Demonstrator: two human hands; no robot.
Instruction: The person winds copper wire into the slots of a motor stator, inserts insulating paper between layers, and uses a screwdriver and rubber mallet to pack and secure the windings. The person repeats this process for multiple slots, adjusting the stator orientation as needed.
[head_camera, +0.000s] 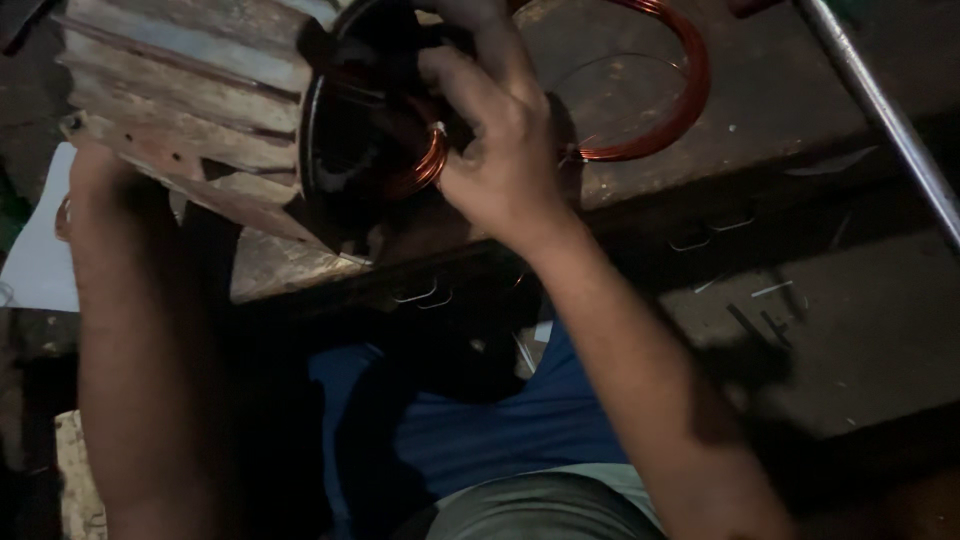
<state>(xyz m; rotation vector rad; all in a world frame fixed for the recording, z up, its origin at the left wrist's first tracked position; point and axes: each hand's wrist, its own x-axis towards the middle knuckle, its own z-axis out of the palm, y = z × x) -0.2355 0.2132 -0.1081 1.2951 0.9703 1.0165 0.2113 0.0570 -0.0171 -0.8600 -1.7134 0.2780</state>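
No package, label, sign or screen shows anywhere here. The nearest thing to one is a plain pale sheet (38, 250) at the far left edge, flat and rectangular, whitish-blue, partly hidden behind the forearm; whether it is paper or a wrapper cannot be told in the dim light.

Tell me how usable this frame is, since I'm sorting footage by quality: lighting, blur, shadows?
Head view: dim and underexposed, with the lower left nearly black; the right hand is slightly motion-blurred at the motor housing; the copper wire coil catches a faint sheen; the left hand sits in shadow.
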